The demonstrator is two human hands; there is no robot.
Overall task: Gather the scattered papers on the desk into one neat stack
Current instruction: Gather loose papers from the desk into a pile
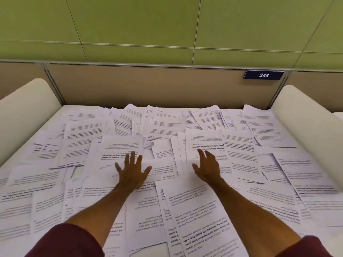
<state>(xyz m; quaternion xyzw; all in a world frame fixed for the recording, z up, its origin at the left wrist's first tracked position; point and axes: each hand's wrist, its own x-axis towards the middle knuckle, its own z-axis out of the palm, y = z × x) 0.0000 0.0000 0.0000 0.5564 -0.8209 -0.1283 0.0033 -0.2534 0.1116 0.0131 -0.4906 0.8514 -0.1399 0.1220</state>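
Note:
Several white printed papers (pixel 246 156) lie scattered and overlapping over almost the whole desk (pixel 83 107), turned every which way. My left hand (pixel 132 170) rests flat on the sheets at the middle of the desk, fingers spread, holding nothing. My right hand (pixel 207 167) reaches forward just to its right, fingers apart, over a sheet with bold text. Both forearms stretch out from dark red sleeves at the bottom. One sheet (pixel 202 216) lies between my arms near the front edge.
A beige partition (pixel 148 86) with a blue plate reading 248 (pixel 264 75) closes off the back of the desk. Rounded white dividers stand at the left (pixel 27 108) and right (pixel 306 123) sides. A green panelled wall (pixel 167 25) rises behind.

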